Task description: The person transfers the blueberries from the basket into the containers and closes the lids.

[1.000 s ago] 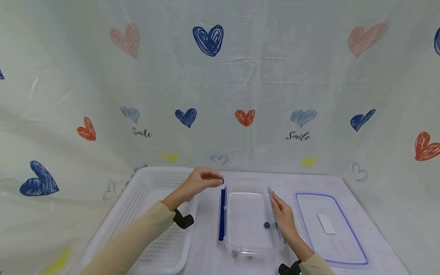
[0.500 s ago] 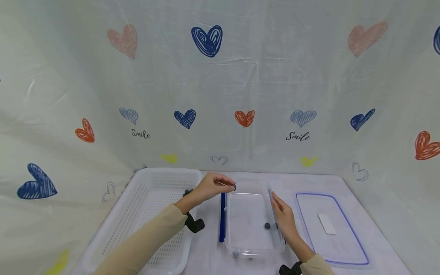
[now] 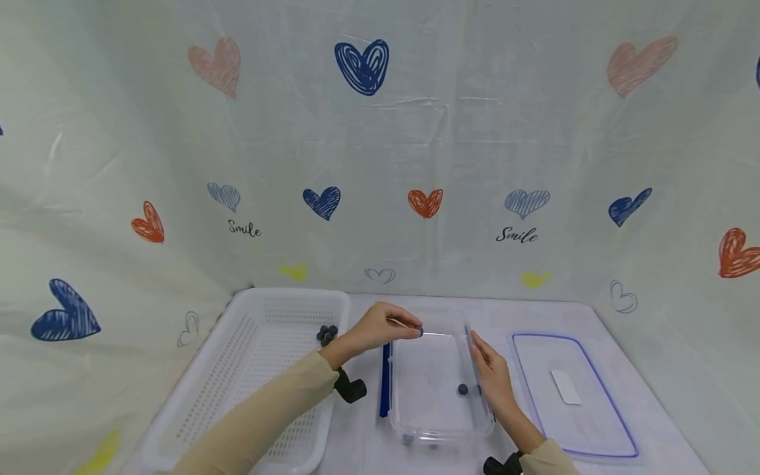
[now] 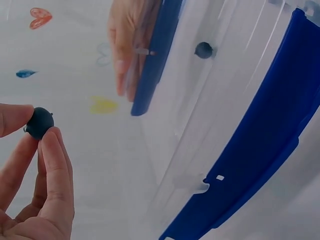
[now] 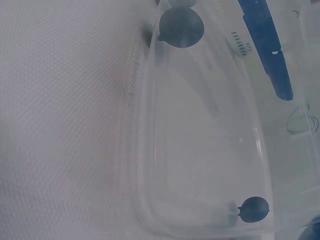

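Dark round balls (image 5: 181,27) show in or through a clear plastic box (image 5: 200,150) beside white woven cloth (image 5: 65,125); a blue plastic strip (image 5: 266,47) slants at upper right.

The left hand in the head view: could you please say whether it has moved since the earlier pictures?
Yes: against the box, the left hand has moved rightward and slightly down the picture.

dark ball (image 4: 40,123) pinched near box (image 3: 424,389)

The walled clear box (image 3: 429,376) is free from above.
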A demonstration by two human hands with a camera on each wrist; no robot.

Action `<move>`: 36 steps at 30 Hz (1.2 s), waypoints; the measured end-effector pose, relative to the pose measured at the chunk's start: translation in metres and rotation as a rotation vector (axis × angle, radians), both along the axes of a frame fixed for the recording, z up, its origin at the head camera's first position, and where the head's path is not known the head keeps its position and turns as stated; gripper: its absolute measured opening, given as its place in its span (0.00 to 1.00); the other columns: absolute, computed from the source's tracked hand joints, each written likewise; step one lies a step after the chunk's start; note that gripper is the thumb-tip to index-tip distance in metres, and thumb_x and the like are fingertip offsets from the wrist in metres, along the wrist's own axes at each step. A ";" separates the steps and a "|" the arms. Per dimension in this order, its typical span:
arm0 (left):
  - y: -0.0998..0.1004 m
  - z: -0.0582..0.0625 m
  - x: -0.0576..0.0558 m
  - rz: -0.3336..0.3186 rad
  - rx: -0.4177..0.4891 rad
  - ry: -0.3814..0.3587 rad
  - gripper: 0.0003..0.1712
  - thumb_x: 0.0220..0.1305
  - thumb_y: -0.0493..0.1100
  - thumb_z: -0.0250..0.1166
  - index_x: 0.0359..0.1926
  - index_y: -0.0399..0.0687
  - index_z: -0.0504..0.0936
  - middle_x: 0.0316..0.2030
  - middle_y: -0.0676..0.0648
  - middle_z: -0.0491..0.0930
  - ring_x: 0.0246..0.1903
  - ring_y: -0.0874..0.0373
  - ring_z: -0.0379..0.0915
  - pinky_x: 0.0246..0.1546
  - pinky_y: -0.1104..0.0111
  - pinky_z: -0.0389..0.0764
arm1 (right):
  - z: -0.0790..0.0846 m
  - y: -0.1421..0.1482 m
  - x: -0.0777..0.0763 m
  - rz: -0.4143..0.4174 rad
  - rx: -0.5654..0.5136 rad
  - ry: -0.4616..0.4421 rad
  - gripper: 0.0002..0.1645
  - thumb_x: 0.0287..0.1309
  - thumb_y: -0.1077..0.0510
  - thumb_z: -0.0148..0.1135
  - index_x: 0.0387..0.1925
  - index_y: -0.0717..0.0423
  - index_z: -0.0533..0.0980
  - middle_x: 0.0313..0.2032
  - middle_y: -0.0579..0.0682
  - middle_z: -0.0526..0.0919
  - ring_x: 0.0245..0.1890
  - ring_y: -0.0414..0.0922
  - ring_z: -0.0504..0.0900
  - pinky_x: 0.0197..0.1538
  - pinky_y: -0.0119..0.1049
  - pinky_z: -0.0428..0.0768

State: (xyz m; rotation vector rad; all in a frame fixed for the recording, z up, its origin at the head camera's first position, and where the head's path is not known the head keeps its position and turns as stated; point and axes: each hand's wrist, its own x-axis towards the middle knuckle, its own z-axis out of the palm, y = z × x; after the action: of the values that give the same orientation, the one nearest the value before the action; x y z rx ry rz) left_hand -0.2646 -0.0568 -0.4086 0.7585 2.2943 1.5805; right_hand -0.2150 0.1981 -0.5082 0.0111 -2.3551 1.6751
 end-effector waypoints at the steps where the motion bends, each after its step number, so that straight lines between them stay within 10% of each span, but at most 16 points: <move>1: 0.001 -0.001 0.000 -0.006 -0.004 0.003 0.11 0.54 0.45 0.69 0.39 0.48 0.85 0.37 0.54 0.82 0.37 0.61 0.78 0.39 0.69 0.79 | 0.000 0.000 0.000 0.000 0.000 0.000 0.28 0.66 0.50 0.50 0.63 0.60 0.65 0.62 0.56 0.66 0.62 0.50 0.63 0.59 0.40 0.63; 11: 0.007 -0.007 0.001 0.000 -0.017 0.005 0.11 0.53 0.41 0.69 0.39 0.44 0.84 0.37 0.50 0.82 0.35 0.60 0.78 0.37 0.69 0.79 | -0.002 -0.002 -0.001 -0.024 0.023 0.004 0.28 0.66 0.51 0.49 0.63 0.60 0.64 0.62 0.55 0.66 0.62 0.51 0.63 0.59 0.40 0.63; 19: 0.006 0.015 0.017 0.018 -0.029 0.030 0.09 0.56 0.37 0.66 0.39 0.41 0.84 0.39 0.44 0.82 0.38 0.53 0.78 0.37 0.70 0.79 | -0.001 -0.001 0.000 -0.008 0.008 -0.022 0.27 0.66 0.51 0.49 0.64 0.58 0.63 0.63 0.53 0.65 0.63 0.48 0.62 0.60 0.38 0.62; 36: -0.026 0.012 -0.011 0.155 -0.026 0.059 0.13 0.54 0.49 0.68 0.41 0.54 0.84 0.39 0.54 0.81 0.38 0.61 0.77 0.41 0.69 0.78 | -0.002 0.000 -0.001 0.002 0.029 0.002 0.27 0.67 0.51 0.48 0.64 0.59 0.63 0.63 0.54 0.65 0.63 0.49 0.61 0.60 0.40 0.63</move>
State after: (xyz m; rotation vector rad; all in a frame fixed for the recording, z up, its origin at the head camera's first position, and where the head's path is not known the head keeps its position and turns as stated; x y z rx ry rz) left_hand -0.2752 -0.0827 -0.3961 0.6434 2.4643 1.6087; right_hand -0.2157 0.1983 -0.5098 0.0207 -2.3782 1.6408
